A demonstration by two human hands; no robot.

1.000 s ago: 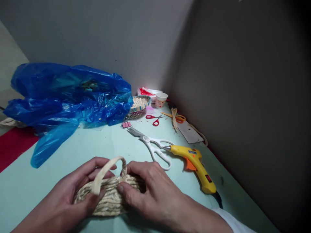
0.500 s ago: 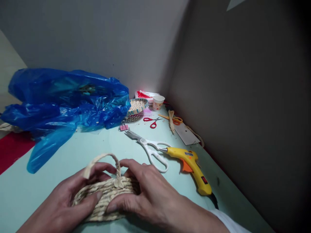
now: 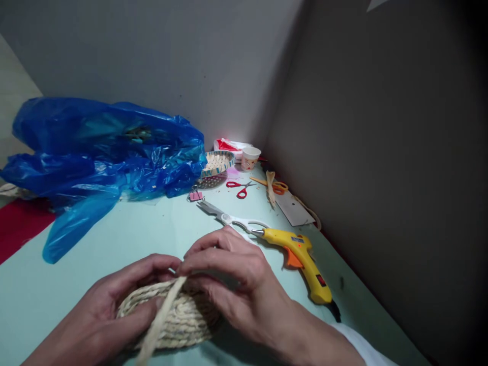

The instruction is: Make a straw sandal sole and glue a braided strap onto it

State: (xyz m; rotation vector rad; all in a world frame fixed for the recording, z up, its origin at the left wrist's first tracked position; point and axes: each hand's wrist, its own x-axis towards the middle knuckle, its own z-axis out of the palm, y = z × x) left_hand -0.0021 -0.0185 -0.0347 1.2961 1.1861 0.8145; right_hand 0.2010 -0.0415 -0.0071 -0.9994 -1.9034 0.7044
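An oval coiled piece of pale braided straw cord (image 3: 190, 317) is tilted up at the bottom middle. My left hand (image 3: 110, 302) is closed around its left side, thumb on the near face and fingers behind the rim. At the top rim, my right hand (image 3: 242, 279) pinches the loose straw strand (image 3: 162, 317), whose end hangs down across the front of the coil. The fingers hide where strand and coil meet. Beyond my right hand lie white-handled scissors (image 3: 225, 218), partly covered by it. A yellow glue gun (image 3: 290, 238) with an orange trigger rests to the right.
A crumpled blue plastic bag (image 3: 102, 152) fills the back left. Farther back are a shallow woven basket (image 3: 219, 161), a paper cup (image 3: 250, 158), red scissors (image 3: 241, 189), a pink binder clip (image 3: 195, 196) and orange scissors (image 3: 280, 187). Walls border the table at the back and right.
My right hand has risen from the coil's face to its top rim and taken the strand. The strand, upright in a loop before, now drapes down toward me.
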